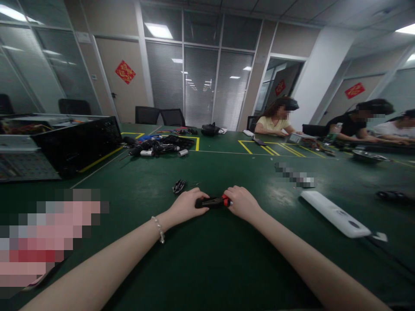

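Both hands meet over the green tabletop, holding a black-and-red hand tool (212, 202) between them; its exact kind cannot be made out. My left hand (189, 203), with a beaded bracelet on the wrist, is closed around the tool's black left end. Fingers of my right hand (241, 202) are closed on its red right end. A small dark object with metal-looking parts (178, 186) lies on the table just beyond my left hand, with a few thin slivers beside it.
A white power strip (335, 214) with a cable lies right, near a blurred-out object (295, 175). A black computer case (81, 144) stands left, beside a pile of tools and cables (158, 147). A blurred pink item (48, 242) lies front left. Several people sit at the far right.
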A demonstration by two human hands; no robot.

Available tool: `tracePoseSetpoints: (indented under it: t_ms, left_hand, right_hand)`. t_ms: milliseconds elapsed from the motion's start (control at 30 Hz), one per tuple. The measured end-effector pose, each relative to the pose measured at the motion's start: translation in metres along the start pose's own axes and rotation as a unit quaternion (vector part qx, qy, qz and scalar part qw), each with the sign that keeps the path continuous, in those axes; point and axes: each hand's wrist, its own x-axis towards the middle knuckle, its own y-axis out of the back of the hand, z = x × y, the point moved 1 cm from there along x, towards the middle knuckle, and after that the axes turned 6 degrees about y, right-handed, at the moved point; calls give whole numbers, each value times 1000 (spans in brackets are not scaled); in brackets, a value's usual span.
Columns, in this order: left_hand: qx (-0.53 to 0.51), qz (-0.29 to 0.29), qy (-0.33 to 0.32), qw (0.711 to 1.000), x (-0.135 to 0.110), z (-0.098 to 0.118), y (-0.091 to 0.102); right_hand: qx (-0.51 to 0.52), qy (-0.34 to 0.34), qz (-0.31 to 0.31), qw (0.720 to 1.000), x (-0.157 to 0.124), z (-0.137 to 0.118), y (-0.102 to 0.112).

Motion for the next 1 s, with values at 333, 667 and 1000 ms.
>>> tracePoseSetpoints:
  t_ms: [333,667,1000]
  left_hand:
    - [-18,-10,8,1000,-1,3,3]
    - [-9,-6,-3,1000,-2,2,1]
    - [7,-1,-32,999,-2,0,0]
  right_hand:
    - [1,0,-3,1000,0,1,-2]
    - [-23,11,4,1000,0,-1,3]
    - [13,-4,-7,1000,-1,0,-1]
